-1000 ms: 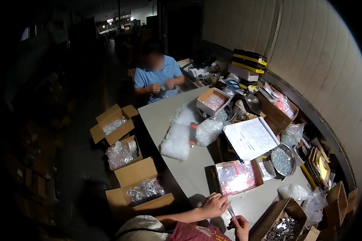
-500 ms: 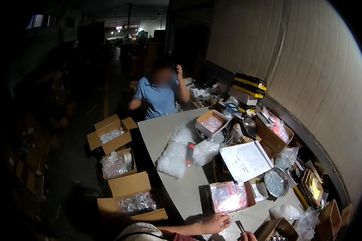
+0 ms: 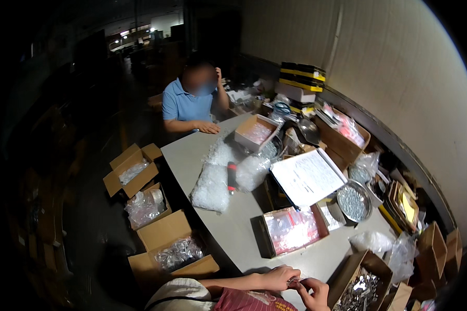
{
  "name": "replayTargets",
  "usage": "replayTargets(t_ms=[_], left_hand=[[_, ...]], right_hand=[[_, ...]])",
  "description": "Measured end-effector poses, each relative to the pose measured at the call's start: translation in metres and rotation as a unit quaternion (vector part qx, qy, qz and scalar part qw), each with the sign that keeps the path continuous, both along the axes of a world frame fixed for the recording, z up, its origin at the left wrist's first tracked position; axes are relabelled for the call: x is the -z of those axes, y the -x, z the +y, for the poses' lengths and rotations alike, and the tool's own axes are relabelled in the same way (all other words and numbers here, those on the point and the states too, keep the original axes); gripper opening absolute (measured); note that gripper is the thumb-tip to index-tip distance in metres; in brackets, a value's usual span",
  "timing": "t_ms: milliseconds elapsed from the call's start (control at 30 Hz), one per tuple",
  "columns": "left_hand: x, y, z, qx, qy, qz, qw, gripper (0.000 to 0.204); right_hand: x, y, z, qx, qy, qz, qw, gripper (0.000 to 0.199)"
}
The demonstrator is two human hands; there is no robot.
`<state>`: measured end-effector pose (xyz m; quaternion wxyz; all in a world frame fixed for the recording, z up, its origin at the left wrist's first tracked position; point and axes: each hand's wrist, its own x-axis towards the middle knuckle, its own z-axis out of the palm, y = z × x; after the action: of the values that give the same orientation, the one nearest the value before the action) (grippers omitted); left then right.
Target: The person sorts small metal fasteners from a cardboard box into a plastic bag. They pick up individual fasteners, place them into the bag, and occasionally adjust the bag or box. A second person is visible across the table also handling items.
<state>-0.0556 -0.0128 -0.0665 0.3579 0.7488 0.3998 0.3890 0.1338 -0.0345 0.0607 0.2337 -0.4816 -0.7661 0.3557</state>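
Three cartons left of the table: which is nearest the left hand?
Carton of shiny packets, lowest in picture; the other two sit farther from the left hand.

No text is legible. Rows of writing cover the sheet point(image 3: 308, 176) beyond the left grip point(image 3: 281, 278). Fine marks stand on the slip point(image 3: 331, 216) beyond the right grip point(image 3: 315, 295). Yellow lettering on the shirt point(image 3: 251, 300), below the left grip, is too small.

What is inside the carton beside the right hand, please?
The carton beside the right hand holds loose metal parts; their pile covers its bottom, so anything underneath cannot be seen.
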Motion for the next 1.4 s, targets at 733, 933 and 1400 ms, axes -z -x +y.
replayTargets(t_ms=[733, 933, 1400], left_hand=[[-0.085, 0.034, -0.003, -0.099, 0.041, -0.181, 0.978, 0.015], [-0.096, 0.025, -0.007, -0.119, -0.151, -0.065, 0.979, 0.009], [-0.108, 0.066, 0.007, -0.107, 0.024, -0.323, 0.940, 0.008]], right_hand=[[-0.008, 0.022, 0.020, 0.022, -0.176, 0.109, 0.978, 0.011], [-0.005, 0.032, 0.012, 0.037, -0.162, 0.131, 0.977, 0.014], [-0.014, 0.026, 0.017, 0.038, -0.220, 0.160, 0.961, 0.008]])
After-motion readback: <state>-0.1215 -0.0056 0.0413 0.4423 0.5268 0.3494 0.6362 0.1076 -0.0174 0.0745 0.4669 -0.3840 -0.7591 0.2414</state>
